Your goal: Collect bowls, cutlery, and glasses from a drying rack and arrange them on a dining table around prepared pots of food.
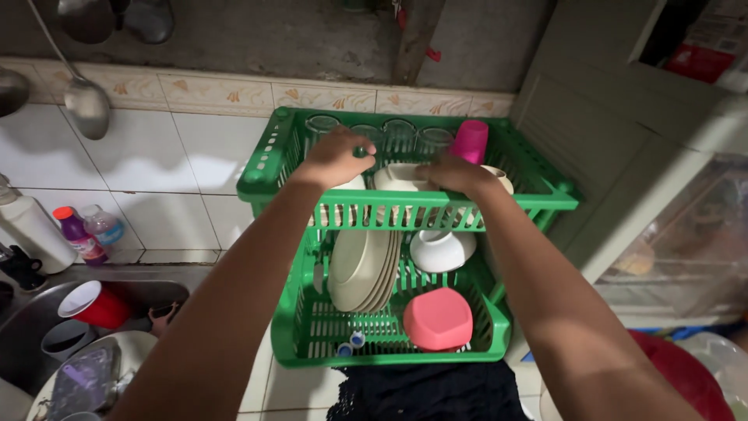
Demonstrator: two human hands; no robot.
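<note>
Both forearms stretched up from the bottom edge toward the green dish rack [284, 168]. On the rack's upper shelf, the left hand [336, 158] lay curled over a pale cup [352, 182], fingers bent down around its top. The right hand [460, 175] rested flat on a cream bowl [399, 176] just beside that cup; its grip could not be told. Behind them on the shelf stood clear glasses [399, 132] and a pink cup [470, 140]. On the rack's lower shelf sat plates [362, 265] and a pink bowl [438, 318].

A cream bowl [399, 176] sits upside down in the green rack's [436, 210] top tier, beside upturned glasses [399, 132].
</note>
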